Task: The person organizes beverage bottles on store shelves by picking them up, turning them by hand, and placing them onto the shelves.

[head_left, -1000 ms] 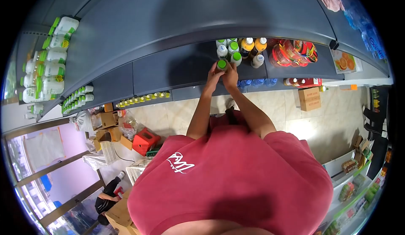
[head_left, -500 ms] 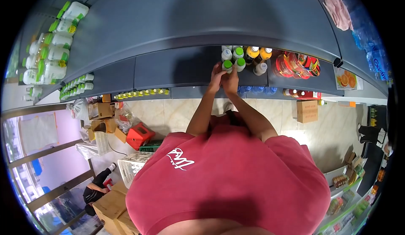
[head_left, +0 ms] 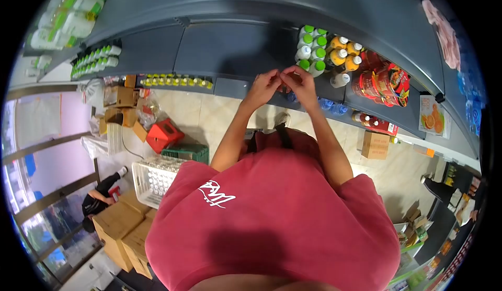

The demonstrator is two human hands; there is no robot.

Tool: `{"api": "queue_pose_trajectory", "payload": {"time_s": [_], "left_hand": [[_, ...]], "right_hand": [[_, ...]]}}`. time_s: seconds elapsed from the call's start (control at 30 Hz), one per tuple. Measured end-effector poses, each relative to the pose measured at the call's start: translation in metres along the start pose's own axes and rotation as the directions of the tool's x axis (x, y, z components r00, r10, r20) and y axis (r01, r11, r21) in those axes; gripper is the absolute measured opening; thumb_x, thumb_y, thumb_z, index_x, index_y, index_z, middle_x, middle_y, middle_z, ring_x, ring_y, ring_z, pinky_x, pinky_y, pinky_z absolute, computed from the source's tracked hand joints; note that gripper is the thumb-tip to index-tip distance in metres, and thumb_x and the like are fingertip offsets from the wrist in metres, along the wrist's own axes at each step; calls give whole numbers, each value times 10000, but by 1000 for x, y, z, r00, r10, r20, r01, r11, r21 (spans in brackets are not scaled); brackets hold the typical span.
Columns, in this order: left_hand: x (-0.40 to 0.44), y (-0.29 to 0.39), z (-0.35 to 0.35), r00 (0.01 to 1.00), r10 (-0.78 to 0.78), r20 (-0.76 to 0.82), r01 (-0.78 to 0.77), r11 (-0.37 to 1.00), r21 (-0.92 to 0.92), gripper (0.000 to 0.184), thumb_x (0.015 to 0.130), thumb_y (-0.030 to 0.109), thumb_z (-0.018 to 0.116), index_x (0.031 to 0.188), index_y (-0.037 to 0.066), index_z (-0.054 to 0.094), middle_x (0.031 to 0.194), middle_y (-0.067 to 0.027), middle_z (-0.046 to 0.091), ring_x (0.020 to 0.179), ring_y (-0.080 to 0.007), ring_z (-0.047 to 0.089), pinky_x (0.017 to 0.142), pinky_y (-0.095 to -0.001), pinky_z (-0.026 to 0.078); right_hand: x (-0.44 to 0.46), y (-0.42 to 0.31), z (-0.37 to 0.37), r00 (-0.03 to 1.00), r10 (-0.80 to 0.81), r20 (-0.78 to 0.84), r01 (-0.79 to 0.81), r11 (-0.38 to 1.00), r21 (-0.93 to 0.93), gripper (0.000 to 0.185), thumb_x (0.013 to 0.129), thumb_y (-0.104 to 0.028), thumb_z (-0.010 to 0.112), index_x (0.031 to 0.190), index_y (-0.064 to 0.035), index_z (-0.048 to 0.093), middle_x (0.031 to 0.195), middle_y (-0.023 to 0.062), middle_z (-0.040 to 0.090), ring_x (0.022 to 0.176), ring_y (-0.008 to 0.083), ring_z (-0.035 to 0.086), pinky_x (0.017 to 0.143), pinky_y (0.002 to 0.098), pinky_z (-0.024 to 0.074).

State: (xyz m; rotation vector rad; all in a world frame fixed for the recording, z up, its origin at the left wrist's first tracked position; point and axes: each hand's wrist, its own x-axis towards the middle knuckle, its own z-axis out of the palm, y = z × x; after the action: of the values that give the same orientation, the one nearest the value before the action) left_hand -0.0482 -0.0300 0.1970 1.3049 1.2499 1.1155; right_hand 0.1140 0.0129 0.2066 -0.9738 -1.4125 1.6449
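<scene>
Head view: orange bottles stand beside green-capped bottles.

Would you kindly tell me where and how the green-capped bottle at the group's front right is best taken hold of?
I would take that green-capped bottle by its cap, from the front and above: it seems upright, the cap is uncovered, and neighbouring bottles stand close behind and to its left.
</scene>
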Motion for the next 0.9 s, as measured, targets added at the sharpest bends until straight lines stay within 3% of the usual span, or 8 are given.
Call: {"api": "queue_pose_trajectory", "payload": {"time_s": [0.1,0.17,0.23,0.3,0.37,0.5,0.73,0.9], "left_hand": [[-41,90,-23,996,89,2,-87,970,229,115,899,81,577,911,-34,576,810,-147,646,692,-259,639,625,-354,491],[-61,124,-39,974,224,34,-216,875,433,116,889,92,590,911,-22,579,798,-161,624,695,-323,617,602,-389,464],[-81,151,-53,934,350,74,-343,814,469,80,847,9,615,920,-19,603,794,-164,603,706,-347,586,618,-395,464],[-95,164,-69,886,447,124,-435,708,556,131,784,11,672,896,-14,608,800,-133,615,707,-331,588,620,-389,476],[-107,172,-83,836,518,180,-508,608,610,153,749,10,691,877,-9,610,805,-121,622,705,-319,591,617,-380,480],[-137,188,-99,801,580,148,-538,589,604,183,700,-7,709,849,-3,603,780,-112,615,677,-301,581,588,-362,470],[-174,191,-111,633,741,-224,-608,655,449,106,762,-13,657,785,26,562,684,-74,541,598,-261,489,528,-352,398],[-204,188,-111,493,670,-555,-572,730,374,83,825,14,635,784,24,563,675,-66,521,586,-225,442,556,-322,363]], "right_hand": [[-17,-64,20,972,-10,236,-35,982,186,74,870,-26,682,903,-4,619,820,41,656,663,81,596,565,226,483],[-22,-98,31,938,1,347,-21,998,55,88,852,-1,695,885,-4,613,823,34,649,679,82,599,587,226,494],[-28,-127,44,890,10,456,1,1000,-24,103,840,-19,715,854,-14,613,808,21,635,692,77,597,607,217,487],[-34,-151,58,853,59,519,-15,996,-87,126,826,-33,732,834,-2,610,799,13,612,685,70,586,606,213,476],[-39,-169,73,823,-3,568,119,979,-168,141,822,-39,737,820,8,605,794,11,593,678,70,580,603,213,471],[-49,-191,103,752,-89,653,263,949,-174,150,827,-43,731,801,22,599,788,10,568,673,72,577,600,215,471],[-70,-192,174,740,-340,581,261,940,218,99,836,46,673,856,33,578,810,13,523,705,51,475,601,194,377],[-82,-179,234,741,-434,513,232,882,411,108,850,-9,671,886,28,576,806,9,508,694,54,421,602,202,327]]}}
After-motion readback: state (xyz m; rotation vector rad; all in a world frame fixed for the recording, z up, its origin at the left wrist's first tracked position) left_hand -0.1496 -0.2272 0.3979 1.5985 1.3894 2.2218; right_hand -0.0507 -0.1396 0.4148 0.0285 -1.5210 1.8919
